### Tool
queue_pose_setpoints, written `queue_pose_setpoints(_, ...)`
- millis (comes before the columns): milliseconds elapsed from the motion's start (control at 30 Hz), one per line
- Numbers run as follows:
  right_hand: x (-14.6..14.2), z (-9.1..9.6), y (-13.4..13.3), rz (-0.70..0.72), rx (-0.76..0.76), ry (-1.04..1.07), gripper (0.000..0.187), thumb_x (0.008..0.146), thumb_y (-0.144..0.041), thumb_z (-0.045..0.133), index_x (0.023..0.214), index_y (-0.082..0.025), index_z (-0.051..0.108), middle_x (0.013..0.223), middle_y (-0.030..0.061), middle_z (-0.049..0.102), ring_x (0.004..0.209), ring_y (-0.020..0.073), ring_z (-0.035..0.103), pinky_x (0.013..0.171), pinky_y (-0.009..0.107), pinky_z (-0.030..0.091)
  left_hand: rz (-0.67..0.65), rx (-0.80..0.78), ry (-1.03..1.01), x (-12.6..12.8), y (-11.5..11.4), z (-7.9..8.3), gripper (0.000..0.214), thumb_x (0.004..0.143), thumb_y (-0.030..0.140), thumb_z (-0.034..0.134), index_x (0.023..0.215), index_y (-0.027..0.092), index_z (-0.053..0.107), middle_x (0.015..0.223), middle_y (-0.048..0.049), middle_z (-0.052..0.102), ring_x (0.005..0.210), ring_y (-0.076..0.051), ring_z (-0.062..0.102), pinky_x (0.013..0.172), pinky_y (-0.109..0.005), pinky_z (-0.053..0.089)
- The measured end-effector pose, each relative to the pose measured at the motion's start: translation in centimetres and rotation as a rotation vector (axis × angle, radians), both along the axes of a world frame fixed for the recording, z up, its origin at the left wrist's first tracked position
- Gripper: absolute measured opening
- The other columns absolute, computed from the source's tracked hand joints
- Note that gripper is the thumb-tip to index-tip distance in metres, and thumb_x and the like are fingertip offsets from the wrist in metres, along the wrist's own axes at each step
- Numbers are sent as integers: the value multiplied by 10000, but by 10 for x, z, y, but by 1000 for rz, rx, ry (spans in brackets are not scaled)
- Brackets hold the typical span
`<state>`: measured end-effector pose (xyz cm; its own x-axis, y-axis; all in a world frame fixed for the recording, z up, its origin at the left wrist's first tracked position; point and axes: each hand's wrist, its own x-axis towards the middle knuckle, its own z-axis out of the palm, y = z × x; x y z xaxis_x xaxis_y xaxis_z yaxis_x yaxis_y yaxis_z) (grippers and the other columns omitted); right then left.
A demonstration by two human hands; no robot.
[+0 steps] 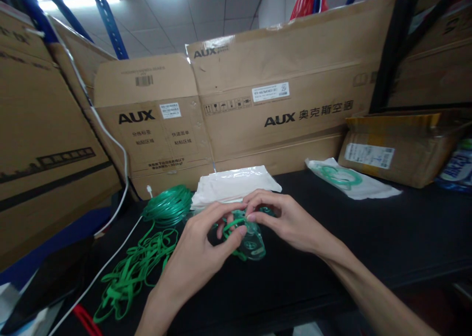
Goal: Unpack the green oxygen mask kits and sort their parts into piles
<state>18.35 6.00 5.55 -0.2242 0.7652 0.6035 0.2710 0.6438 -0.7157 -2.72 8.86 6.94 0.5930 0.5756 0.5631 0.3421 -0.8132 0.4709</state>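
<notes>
A clear green-tinted oxygen mask point(254, 245) is between my hands over the black tabletop, with a green elastic strap point(232, 224) at its upper left side. My left hand point(210, 240) curls around the mask's left side, thumb and fingers closed on mask and strap. At the mask's top edge, my right hand point(282, 218) is pinched, its fingertips close to those of my left hand. Whether mask or strap is in that pinch is hidden. To the left lie a tangle of loose green elastic straps point(138, 262) and a coil of green tubing point(169, 204).
White plastic bags point(236, 181) lie behind my hands. Farther right, a white packet point(350, 179) has green tubing on it. A taped cardboard box point(387, 152) stands at the right, and large cardboard panels point(287, 95) wall the back. A white cable point(106, 257) crosses the left side.
</notes>
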Motion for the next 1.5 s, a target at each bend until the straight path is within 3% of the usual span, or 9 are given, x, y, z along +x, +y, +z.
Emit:
queue_pose_setpoints(133,-2,-2,1,-43,64,-76,69,921,-154,668,875,-206,666,1051,46,692,1058,195,632,974,335,450,104,-107,-21,5,-2,0,266,942,427,621,1129,265,718,678,46,553,603,-132,482,551,-224,378)
queue_pose_setpoints(200,-3,-4,2,-47,105,-92,75,925,-141,660,890,-207,664,1045,43,688,1051,188,632,973,331,453,138,-138,-37,10,-2,-2,270,920,461,638,1065,255,738,704,38,602,578,-126,467,530,-223,363)
queue_pose_setpoints(300,-4,-5,4,-69,156,-106,92,925,-124,653,900,-211,666,1047,42,680,1043,183,633,958,325,462,135,-152,-43,15,-2,-6,237,907,432,653,1026,245,736,854,18,704,574,-120,491,535,-224,380)
queue_pose_setpoints(467,-4,-6,4,-114,200,-131,83,930,-132,647,920,-210,675,1057,54,671,1043,190,633,941,325,468,165,-57,6,14,1,-9,148,911,336,639,1011,248,702,715,43,634,612,-140,550,608,-237,416)
queue_pose_setpoints(600,-2,-5,3,-154,227,-126,85,935,-135,639,921,-214,667,1056,54,667,1030,191,634,927,318,467,169,-18,-17,8,2,-5,84,895,272,652,967,256,692,821,43,690,698,-141,594,682,-235,435)
queue_pose_setpoints(1100,8,3,3,-365,332,-58,96,959,-177,592,883,-218,634,994,62,670,960,218,637,854,349,486,308,90,-12,-6,8,3,134,861,311,666,975,251,705,780,42,674,580,-137,490,575,-233,382)
queue_pose_setpoints(1367,7,5,1,-371,299,19,77,945,-154,615,917,-212,659,1012,64,668,947,208,629,818,333,482,305,78,-2,-6,9,4,133,856,291,659,976,248,700,758,43,656,611,-145,503,608,-242,387)
queue_pose_setpoints(1500,2,6,-2,-290,255,42,76,943,-177,631,879,-206,661,984,58,673,947,204,635,829,326,487,272,70,-13,-3,9,3,141,827,214,653,957,234,705,753,38,644,651,-151,538,646,-247,402)
